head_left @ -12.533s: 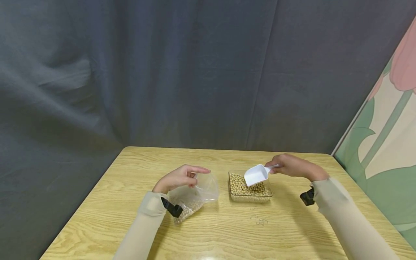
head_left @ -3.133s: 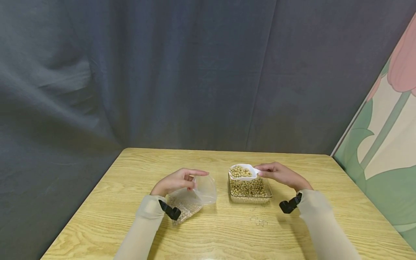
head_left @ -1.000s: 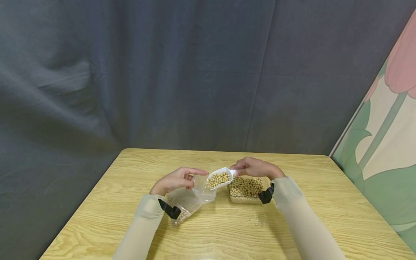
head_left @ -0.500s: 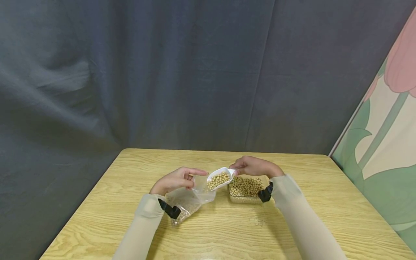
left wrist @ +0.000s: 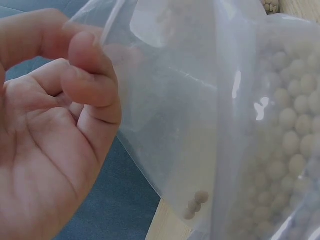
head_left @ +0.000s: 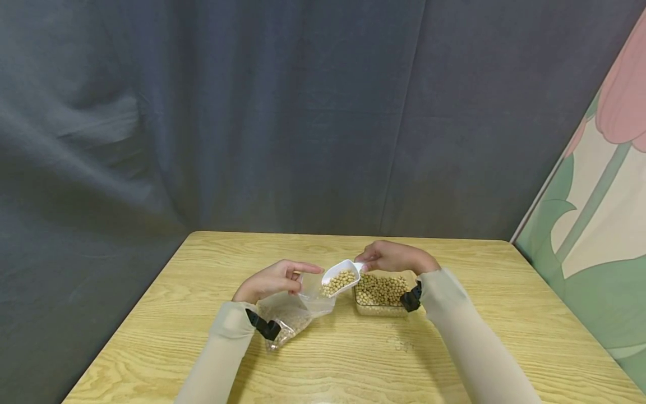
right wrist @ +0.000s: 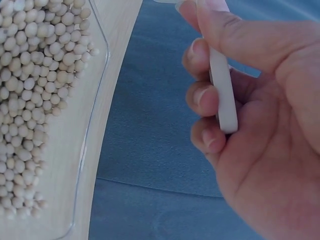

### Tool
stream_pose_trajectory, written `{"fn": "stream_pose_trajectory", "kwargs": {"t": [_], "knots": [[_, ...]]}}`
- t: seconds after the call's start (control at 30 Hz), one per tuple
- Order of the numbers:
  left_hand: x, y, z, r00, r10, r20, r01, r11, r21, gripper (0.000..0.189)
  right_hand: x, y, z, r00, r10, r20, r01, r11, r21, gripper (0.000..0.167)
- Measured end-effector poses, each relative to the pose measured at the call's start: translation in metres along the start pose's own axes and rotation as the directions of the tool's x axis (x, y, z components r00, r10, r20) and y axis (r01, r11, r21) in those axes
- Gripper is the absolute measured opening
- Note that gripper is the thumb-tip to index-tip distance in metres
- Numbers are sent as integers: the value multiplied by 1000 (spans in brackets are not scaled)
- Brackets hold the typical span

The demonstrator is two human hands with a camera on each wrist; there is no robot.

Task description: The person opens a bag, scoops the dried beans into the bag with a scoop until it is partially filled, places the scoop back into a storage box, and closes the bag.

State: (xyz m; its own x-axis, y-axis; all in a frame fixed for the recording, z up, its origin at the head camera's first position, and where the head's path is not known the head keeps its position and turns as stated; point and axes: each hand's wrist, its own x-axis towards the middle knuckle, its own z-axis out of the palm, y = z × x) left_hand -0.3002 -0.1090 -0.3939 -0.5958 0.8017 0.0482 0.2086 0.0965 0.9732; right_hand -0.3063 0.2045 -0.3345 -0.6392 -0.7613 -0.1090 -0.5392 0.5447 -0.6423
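Observation:
My left hand [head_left: 275, 279] pinches the mouth edge of a clear plastic bag [head_left: 289, 313], its index finger stretched along the top. In the left wrist view, soybeans [left wrist: 295, 120] fill the far part of the bag, and a few more sit near its lower edge. My right hand [head_left: 396, 257] grips the handle of a white scoop [head_left: 330, 273], fingers curled round the handle [right wrist: 225, 100] in the right wrist view. The scoop tilts down to the left at the bag's mouth, soybeans [head_left: 339, 283] lying toward its lip.
A clear rectangular container [head_left: 381, 310] of soybeans [head_left: 381, 289] stands under and beside the right wrist. Faint marks [head_left: 401, 343] show on the wooden table [head_left: 343, 370] in front of it. A dark curtain [head_left: 303, 140] hangs behind, a painted panel [head_left: 600, 213] at right.
From over the container, the right hand has brought the filled scoop left to the bag's mouth and tilted it. Over the last second the beans in it have dwindled. The left hand stays nearly still.

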Motion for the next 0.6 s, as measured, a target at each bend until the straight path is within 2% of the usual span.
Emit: {"fn": "stream_pose_trajectory", "kwargs": {"t": [0.27,0.6], "knots": [[-1,3,1,1000,-13,-1,13,1000,6,55,1,-9,-1,999,33,-2,-33,998,-44,31],[-3,2,0,1000,-20,3,20,1000,2,52,1,-18,-5,1000,-14,-5,13,993,-116,26]]}}
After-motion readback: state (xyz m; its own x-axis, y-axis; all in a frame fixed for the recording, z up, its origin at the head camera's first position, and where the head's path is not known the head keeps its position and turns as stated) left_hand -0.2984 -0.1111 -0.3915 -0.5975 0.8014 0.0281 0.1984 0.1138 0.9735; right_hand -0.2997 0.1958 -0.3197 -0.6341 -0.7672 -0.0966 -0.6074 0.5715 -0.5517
